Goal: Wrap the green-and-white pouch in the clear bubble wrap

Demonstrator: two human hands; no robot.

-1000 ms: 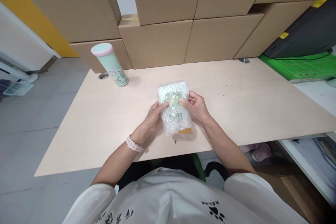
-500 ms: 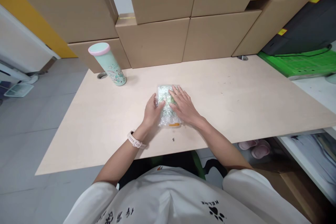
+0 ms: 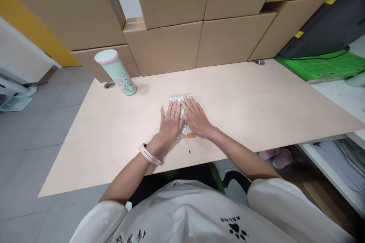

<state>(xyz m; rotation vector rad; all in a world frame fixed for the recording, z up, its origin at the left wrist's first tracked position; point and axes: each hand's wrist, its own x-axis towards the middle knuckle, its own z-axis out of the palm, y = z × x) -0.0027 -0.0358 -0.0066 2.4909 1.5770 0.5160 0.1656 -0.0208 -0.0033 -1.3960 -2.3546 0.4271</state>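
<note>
While I look down, my left hand (image 3: 170,120) and right hand (image 3: 195,117) lie flat, fingers spread, pressing the bubble-wrap packet (image 3: 183,115) onto the surface (image 3: 256,106); neither grip closes around it. A mint tumbler (image 3: 115,72) stands well apart.

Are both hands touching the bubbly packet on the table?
Touching. The head view shows the left hand and right hand lying flat, palms down, on the bubble-wrapped packet, which lies on the table.
</note>
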